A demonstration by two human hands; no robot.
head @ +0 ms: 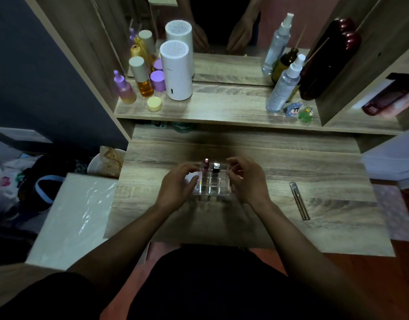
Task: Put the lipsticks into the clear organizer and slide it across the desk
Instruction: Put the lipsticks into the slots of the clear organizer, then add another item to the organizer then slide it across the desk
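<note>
Both hands flanked the organizer (210, 182) at mid tabletop (314, 162), left hand (179, 184) grasping a pink lipstick (197, 181) at its left edge, right hand (247, 179) curled on its right side, grip unclear; loading nearly done, sliding next, likely needing both hands.

The desk (245, 218) lies bare in front of the organizer (210, 181) up to the raised shelf (222, 116). To its right the way is open as far as a slim tube (299, 200). The left hand (178, 185) and right hand (247, 179) flank it closely.
</note>
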